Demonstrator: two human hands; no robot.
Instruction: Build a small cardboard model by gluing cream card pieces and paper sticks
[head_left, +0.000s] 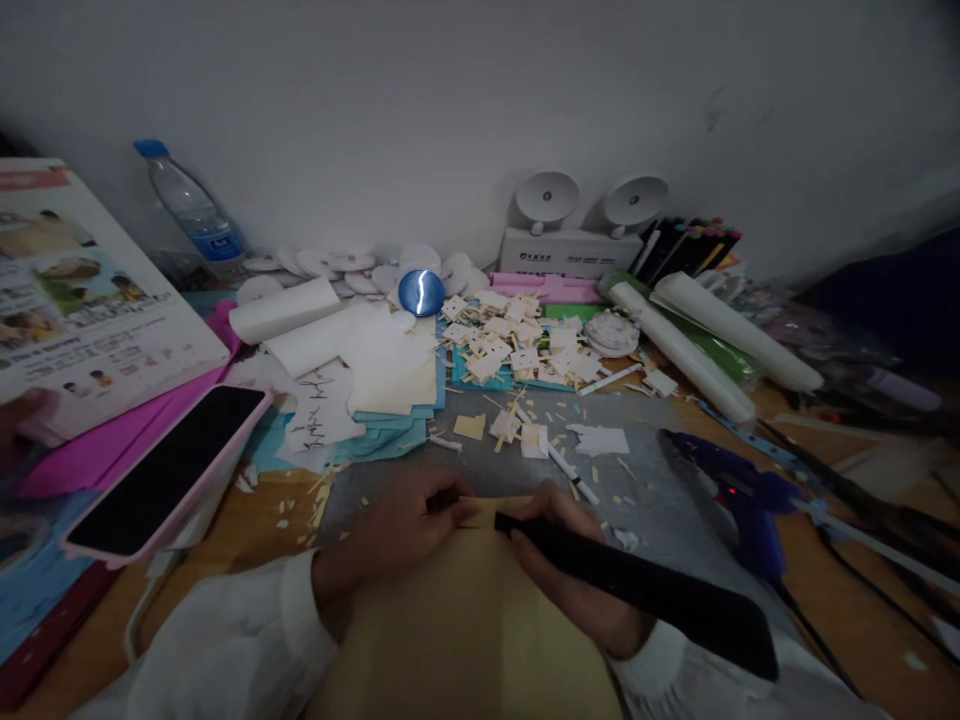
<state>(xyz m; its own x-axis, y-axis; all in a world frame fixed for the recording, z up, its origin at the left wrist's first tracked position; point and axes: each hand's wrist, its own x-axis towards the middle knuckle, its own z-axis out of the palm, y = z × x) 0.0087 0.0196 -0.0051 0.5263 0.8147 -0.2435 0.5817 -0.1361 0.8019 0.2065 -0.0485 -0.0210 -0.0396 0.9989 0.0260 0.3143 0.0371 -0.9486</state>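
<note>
A tan paper sheet [442, 620] lies in front of me, its lower part close to my body. My left hand [409, 535] pinches the sheet's far edge between thumb and fingers. In my right hand [574, 570] is a long black tool [652, 580], narrow at the tip and wider toward its lower right end; its exact kind cannot be made out. The tool's tip touches or nearly touches the far edge of the sheet, a little right of my left fingertips. Beyond both hands, small paper scraps [470, 427] and a white stick [574, 475] lie on the grey mat [645, 430].
A pile of small cut paper pieces [499, 340] sits at the back. To the right lie a blue glue gun [739, 490] and white rolls [682, 350]. On the left are a phone [169, 470], a bottle [191, 205] and a printed booklet [97, 300] with another hand [26, 415] at it.
</note>
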